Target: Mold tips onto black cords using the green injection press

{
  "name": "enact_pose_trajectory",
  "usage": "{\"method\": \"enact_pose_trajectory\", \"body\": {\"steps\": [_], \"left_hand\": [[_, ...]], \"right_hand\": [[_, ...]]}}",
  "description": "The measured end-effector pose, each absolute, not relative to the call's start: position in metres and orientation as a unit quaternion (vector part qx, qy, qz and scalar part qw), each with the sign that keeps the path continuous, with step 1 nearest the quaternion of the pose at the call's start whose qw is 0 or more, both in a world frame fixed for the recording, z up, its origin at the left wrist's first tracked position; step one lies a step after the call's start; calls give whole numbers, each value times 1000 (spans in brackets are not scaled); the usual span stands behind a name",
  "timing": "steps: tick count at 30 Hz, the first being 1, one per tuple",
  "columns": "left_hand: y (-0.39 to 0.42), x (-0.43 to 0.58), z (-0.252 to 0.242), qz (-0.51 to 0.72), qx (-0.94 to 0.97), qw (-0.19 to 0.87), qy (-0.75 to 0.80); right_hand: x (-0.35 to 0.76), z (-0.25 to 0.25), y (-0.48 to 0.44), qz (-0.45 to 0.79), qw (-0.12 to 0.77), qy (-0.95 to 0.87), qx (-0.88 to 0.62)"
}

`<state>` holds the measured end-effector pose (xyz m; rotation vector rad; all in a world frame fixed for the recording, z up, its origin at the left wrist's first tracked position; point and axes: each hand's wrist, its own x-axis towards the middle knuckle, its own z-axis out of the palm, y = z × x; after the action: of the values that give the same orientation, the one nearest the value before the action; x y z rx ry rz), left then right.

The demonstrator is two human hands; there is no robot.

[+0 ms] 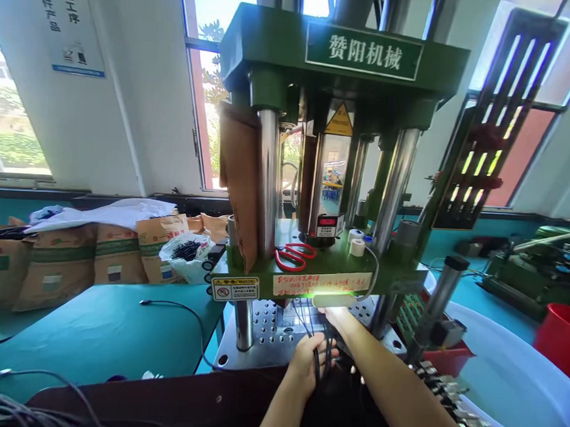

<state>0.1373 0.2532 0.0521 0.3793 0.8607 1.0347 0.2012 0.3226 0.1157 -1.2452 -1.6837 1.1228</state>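
Note:
My left hand (310,360) is closed around several thin black cables (317,360) in front of the press's lower plate. From it the cables run up and forward under the green press (272,282). Beyond it, my right hand (336,317) reaches under the press beside a bright lamp (334,299). Its fingers are mostly hidden there, so what they touch does not show. Below the lamp, a metal mould (287,319) sits on the perforated steel plate (260,338), partly covered by the cables.
Red-handled scissors (296,257) and white spools (357,246) lie on the press ledge. Loose cables (26,411) trail over the teal table (133,333) at left, with paper sacks (60,260) behind. Metal parts (451,397) and a red bucket (560,339) are at right.

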Motion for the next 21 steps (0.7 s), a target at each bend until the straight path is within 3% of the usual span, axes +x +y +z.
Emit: {"method": "enact_pose_trajectory", "body": {"steps": [7,12,15,21], "left_hand": [[246,132,60,471,203,762,396],[248,131,57,435,210,769,418],[251,129,53,431,217,764,428],[250,129,53,440,222,759,427]], "right_hand": [[321,114,192,444,394,-583,-555],[471,113,85,199,521,-437,-705],[524,77,47,128,471,-362,-794],[537,20,19,242,295,-367,-848]]}}
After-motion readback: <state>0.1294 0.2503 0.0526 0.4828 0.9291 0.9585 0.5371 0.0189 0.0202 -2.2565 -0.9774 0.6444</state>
